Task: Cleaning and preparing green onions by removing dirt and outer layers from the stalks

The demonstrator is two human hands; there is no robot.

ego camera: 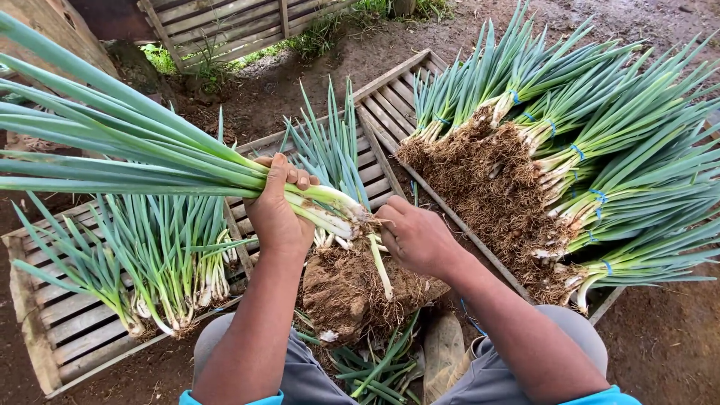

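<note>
My left hand (279,212) grips a thick bunch of green onions (150,154) near its white base, the long leaves reaching up and left. Just to the right, my right hand (415,237) pinches a single white stalk (381,264) that hangs down from the bunch's root end. Below both hands lies a clump of soil and roots (349,292) over my lap.
A wooden slatted pallet (71,330) at the left carries loose onions (161,259). A second pallet (394,90) at the right bears several bundles tied with blue bands (577,150), roots matted with soil. Trimmed leaves (379,371) lie between my knees. Bare earth surrounds.
</note>
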